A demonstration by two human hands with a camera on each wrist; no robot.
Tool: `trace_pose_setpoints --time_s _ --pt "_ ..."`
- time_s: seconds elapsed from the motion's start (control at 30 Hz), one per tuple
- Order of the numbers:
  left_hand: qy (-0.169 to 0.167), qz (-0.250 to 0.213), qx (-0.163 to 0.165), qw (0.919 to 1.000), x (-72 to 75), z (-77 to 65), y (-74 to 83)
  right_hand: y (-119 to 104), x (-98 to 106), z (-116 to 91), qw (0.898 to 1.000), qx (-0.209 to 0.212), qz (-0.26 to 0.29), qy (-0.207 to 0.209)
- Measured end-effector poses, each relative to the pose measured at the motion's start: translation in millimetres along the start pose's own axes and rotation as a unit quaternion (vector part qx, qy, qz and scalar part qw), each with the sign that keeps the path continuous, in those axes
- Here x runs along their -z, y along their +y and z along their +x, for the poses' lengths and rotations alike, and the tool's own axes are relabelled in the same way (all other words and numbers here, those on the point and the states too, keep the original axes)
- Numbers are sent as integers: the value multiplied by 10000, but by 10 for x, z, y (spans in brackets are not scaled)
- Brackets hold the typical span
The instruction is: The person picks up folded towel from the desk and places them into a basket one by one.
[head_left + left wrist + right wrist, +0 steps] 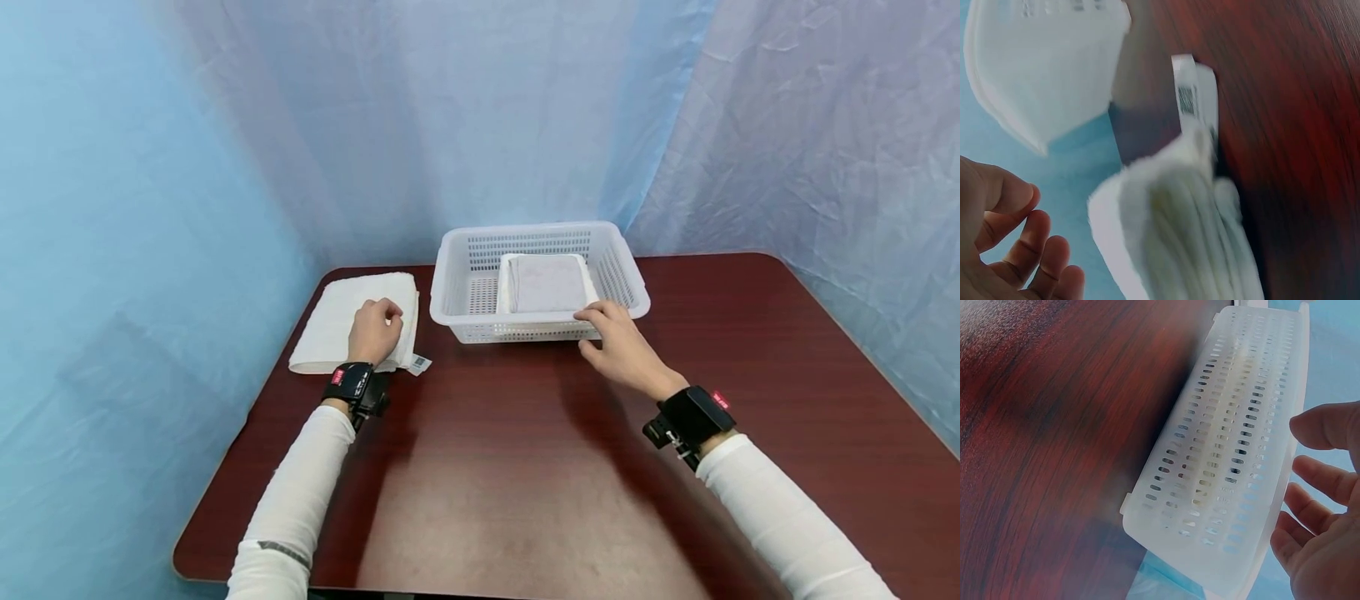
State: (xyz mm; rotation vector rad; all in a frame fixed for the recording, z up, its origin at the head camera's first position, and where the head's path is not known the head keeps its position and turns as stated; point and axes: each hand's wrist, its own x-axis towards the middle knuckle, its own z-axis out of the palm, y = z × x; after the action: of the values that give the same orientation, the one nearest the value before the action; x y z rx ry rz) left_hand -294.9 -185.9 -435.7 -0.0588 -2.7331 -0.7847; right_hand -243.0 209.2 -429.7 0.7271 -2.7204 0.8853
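Observation:
A folded white towel lies at the left of the table, a printed tag sticking out at its corner. Just over the towel is my left hand, its fingers loosely curled and nothing held; the left wrist view shows thumb and index tips close together beside the layered towel edge. At the back stands a white perforated plastic basket with folded cloths inside, a pale grey one on top. My right hand is at the basket's front right rim, fingers spread and slightly bent, thumb apart from them.
The dark red-brown wooden table carries the towel and basket along its far side. Light blue curtains hang close behind the table and along its left side. Both wrists wear black strapped camera units.

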Motion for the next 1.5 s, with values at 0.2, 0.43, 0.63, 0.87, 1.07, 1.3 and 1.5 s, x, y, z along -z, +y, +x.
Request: trace_pose_setpoints --time_s 0.2,0.43,0.63,0.87,1.07,1.3,1.5 --pt "98 123 374 9992 86 19 -248 -3 -4 11 10000 38 12 22" --pt "240 153 966 9949 159 7 -569 -5 -7 17 9999 121 -35 112" --pt "243 139 1336 9906 200 15 -726 -1 -17 9 9997 166 -89 156" --pt "218 299 1636 9858 258 31 -809 0 -33 -8 9996 190 -74 174" --pt "-190 494 2051 9773 321 13 -880 6 -28 -11 9993 257 -116 232" --pt "-600 515 2109 9743 337 12 -901 13 -1 9 9996 223 -102 140" --pt "-982 425 2412 9646 333 34 -930 9 -5 17 9997 199 -134 111"
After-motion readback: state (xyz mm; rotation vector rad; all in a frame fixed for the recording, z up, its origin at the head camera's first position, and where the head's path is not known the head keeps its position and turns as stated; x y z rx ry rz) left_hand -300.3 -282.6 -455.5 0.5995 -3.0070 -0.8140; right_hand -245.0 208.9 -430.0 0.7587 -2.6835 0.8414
